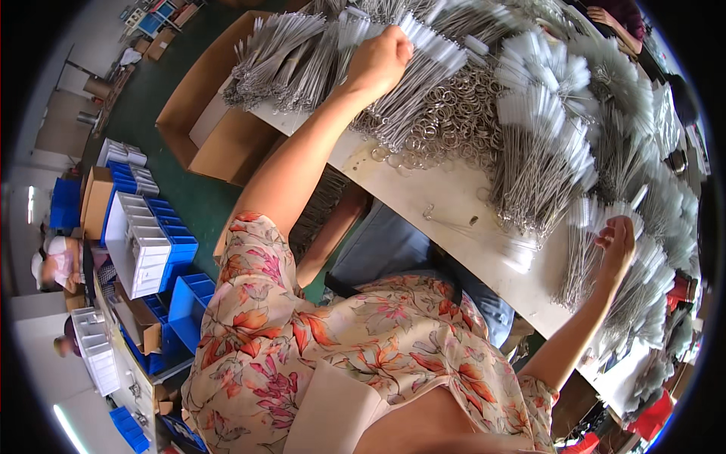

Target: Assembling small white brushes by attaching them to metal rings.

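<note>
Bundles of thin wire brushes with white bristle heads [541,163] cover much of the table. My left hand [382,60] is closed among the brush heads at the far side, above a bundle of wire stems [401,121]. What its fingers hold, if anything, is hidden. On the right, my right hand [618,244] has its fingers curled in beside another brush bundle [582,227]. Whatever lies between those fingers is too small to make out. A pile of metal rings [465,106] lies between the bundles. One loose brush [454,225] rests on the bare tabletop near me.
The pale table [393,181] runs diagonally from upper left to lower right. Against its left end stands an open cardboard box [227,151]. Blue and white bins [147,242] stand at the left. Another person's hand [612,26] shows at the far right corner.
</note>
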Demonstrator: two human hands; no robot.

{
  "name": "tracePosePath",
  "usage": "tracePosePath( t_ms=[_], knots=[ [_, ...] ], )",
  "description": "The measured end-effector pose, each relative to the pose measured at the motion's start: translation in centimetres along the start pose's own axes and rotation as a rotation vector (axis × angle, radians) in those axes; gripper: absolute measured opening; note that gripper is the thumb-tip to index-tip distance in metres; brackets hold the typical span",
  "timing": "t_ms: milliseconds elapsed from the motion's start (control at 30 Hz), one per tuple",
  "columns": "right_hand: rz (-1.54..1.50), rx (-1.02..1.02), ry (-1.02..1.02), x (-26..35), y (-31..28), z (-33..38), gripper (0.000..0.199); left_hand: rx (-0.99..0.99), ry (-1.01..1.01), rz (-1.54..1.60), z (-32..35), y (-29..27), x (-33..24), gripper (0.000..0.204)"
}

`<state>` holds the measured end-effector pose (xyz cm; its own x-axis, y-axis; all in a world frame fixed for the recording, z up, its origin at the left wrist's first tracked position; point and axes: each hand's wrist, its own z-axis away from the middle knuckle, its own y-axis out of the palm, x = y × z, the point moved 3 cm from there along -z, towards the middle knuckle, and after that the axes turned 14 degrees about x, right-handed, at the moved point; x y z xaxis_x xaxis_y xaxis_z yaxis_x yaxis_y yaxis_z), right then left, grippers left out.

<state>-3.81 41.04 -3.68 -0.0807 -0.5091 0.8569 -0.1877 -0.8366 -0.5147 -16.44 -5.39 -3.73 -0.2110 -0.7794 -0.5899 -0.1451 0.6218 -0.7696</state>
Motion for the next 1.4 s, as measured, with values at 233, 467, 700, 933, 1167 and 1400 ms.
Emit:
tracePosePath(
  t_ms=[233,467,700,933,1167,1400],
  knots=[
    [0.959,0.102,0.034,-0.5,1.7,3.5,0.024,-0.156,-0.221,-0.402,-0.8,-9.7,9.3,0.035],
    [0.52,0.014,0.255,-2.2,-2.2,2.9,0.026,0.29,-0.175,-0.059,-0.6,-8.3,21.4,0.024],
    [0.504,-0.012,0.072,-2.6,-5.4,2.8,0.016,0.424,-0.541,0.003,-2.2,-9.7,21.5,0.011],
    [-0.031,-0.561,-0.188,-2.4,-17.6,3.1,0.019,0.32,-0.346,0.231,-2.3,-11.9,27.3,0.008],
    [0.356,-0.562,0.204,-10.0,-27.0,10.3,0.022,0.372,-0.492,0.051,-1.7,-9.6,19.6,0.009],
    [0.304,-0.398,0.507,-16.6,-21.3,17.9,0.025,0.152,-0.307,-0.111,-2.4,-9.8,21.0,0.022]
  ],
)
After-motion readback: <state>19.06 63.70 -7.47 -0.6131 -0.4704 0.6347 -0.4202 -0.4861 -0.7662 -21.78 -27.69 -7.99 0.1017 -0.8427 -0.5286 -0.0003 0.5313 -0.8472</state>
